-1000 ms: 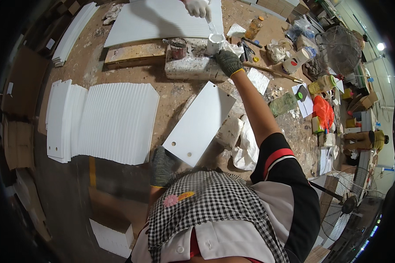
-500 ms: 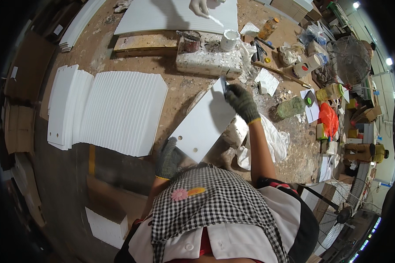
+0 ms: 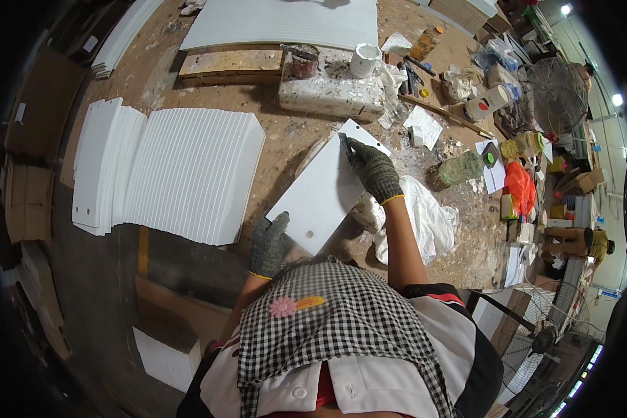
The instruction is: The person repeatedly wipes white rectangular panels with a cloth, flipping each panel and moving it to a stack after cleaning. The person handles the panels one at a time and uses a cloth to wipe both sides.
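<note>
A white rectangular panel (image 3: 313, 191) with small holes near its ends lies slanted in front of me. My left hand (image 3: 267, 247), in a dark knitted work glove, grips its near left corner, thumb on top; the other fingers are partly hidden. My right hand (image 3: 376, 171), gloved alike, is closed over the far part of the panel. From it sticks a dark flat blade, apparently a scraper (image 3: 343, 143), resting on the white face. Beneath the panel's right side shows a whitish lumpy block (image 3: 369, 211).
Left stands a row of white panels (image 3: 188, 174). Beyond are a stained white block (image 3: 327, 97) with a white pot (image 3: 364, 61) and dark red can (image 3: 304, 63), and a large white stack (image 3: 279, 24). Right lie a white cloth (image 3: 425, 219), a green jar (image 3: 460, 169) and tools (image 3: 418, 70).
My right hand has drawn the blade a little left and toward me, uncovering the panel's far end. My left thumb now covers one near hole. The other person's hand at the top has mostly gone.
</note>
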`<state>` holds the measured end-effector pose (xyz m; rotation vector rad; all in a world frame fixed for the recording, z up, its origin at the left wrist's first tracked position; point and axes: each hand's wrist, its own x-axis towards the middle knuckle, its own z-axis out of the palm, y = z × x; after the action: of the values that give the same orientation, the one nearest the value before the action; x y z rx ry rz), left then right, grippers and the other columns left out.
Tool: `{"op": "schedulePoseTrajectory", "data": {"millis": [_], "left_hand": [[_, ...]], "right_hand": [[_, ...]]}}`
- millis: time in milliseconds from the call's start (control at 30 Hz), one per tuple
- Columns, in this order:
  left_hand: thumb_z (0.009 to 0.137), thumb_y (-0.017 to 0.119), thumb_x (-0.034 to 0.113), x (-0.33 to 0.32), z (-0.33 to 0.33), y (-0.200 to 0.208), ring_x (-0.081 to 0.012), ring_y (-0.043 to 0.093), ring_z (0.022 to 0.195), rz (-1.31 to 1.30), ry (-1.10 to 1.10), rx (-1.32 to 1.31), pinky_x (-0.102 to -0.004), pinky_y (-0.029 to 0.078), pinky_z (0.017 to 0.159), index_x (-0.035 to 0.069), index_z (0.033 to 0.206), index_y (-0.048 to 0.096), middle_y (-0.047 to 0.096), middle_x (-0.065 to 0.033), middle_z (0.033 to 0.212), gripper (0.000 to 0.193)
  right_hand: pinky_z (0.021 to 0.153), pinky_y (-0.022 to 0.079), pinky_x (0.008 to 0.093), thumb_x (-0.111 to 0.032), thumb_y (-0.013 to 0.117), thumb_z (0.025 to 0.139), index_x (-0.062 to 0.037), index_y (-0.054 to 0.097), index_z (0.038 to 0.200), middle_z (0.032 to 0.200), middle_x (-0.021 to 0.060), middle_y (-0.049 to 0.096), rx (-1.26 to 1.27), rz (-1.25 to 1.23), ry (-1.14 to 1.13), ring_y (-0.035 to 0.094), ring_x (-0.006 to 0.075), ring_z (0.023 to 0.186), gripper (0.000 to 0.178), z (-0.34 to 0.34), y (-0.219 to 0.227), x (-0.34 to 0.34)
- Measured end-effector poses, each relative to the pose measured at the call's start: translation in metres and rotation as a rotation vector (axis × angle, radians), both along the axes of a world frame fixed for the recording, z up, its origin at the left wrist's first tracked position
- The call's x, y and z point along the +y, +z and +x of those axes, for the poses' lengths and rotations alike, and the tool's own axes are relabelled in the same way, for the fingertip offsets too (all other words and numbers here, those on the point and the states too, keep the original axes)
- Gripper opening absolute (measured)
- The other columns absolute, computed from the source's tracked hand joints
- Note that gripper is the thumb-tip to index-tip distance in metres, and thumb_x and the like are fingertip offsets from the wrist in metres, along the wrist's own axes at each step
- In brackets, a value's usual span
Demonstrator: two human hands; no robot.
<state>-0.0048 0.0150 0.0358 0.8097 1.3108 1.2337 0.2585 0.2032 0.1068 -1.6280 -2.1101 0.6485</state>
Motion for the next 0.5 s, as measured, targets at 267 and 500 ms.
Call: {"op": "schedulePoseTrajectory", "data": {"millis": [267,500], "left_hand": [[0.104,0.06,0.017,0.003,-0.005,0.003,-0.0243,0.067,0.11,-0.156,0.003,-0.044,-0.0381,0.053,0.1,-0.006,0.123,0.07,0.072,-0.0168,0.117,0.031],[0.102,0.063,0.016,0.008,-0.002,0.002,-0.0211,0.067,0.107,-0.172,0.072,-0.233,-0.0356,0.053,0.097,-0.006,0.122,0.07,0.073,-0.0133,0.114,0.031]], "right_hand": [[0.091,0.056,0.0469,-0.02,0.064,0.099,-0.0115,0.067,0.138,0.113,0.0217,0.074,0.188,-0.157,0.036,0.071,0.0413,0.103,0.039,0.005,-0.012,0.003],[0.09,0.057,0.0444,-0.016,0.064,0.098,-0.0107,0.069,0.135,0.12,0.0223,0.072,0.188,-0.058,-0.041,0.073,0.0381,0.105,0.038,0.012,-0.017,0.017]]}}
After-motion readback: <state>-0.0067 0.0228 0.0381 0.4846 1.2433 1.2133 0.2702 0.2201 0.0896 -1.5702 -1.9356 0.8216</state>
